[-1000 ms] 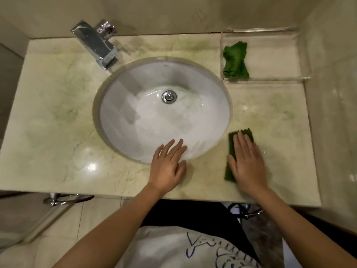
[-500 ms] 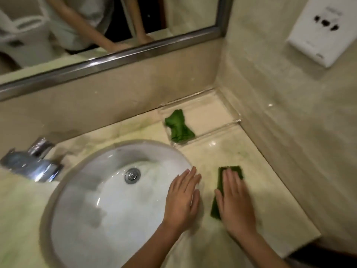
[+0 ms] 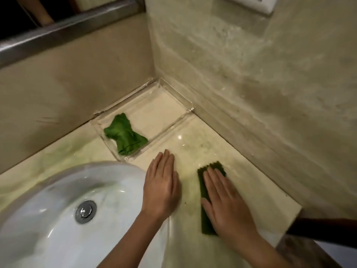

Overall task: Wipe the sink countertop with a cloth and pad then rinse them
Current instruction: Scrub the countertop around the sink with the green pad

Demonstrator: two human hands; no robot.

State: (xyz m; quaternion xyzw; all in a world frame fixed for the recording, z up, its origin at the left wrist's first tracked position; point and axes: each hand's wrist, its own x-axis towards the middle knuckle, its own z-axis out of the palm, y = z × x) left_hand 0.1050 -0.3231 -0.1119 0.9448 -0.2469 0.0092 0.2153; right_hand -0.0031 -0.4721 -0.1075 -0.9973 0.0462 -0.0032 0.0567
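Left hand (image 3: pixel 161 184) nearer tray (image 3: pixel 164 130); one pad (image 3: pixel 201 182).

Two beige stone walls are joined in a corner: the smooth back wall (image 3: pixel 77 89) and the mottled side wall (image 3: pixel 251 74). A brushed metal mirror frame (image 3: pixel 67 33) is fixed above the back wall. A white wall-mounted box (image 3: pixel 258 2) is cut by the upper edge.

No legible text anywhere, only cropped, unreadable dark marks on the white wall box (image 3: pixel 257 3) at upper right
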